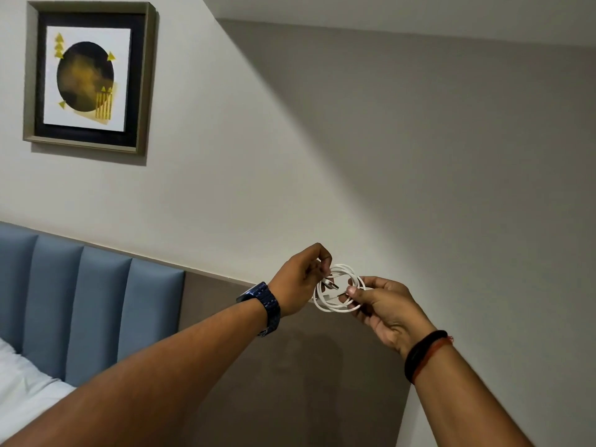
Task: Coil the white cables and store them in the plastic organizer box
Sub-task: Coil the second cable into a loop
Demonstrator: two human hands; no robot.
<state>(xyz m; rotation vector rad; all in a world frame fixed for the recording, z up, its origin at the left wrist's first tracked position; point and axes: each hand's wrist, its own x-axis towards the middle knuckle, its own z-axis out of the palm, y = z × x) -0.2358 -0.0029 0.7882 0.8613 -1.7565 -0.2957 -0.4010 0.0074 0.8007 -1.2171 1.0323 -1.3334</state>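
Head view | white cable [337, 290] coil is pinched between left hand [300, 279] and right hand [385, 306] so loops are kept from springing apart.

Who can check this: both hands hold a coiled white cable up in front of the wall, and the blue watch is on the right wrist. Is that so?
Not quite. The blue watch is on the left wrist, not the right, as the head view shows. The rest stands: the left hand and right hand hold the coiled white cable up in front of the wall.
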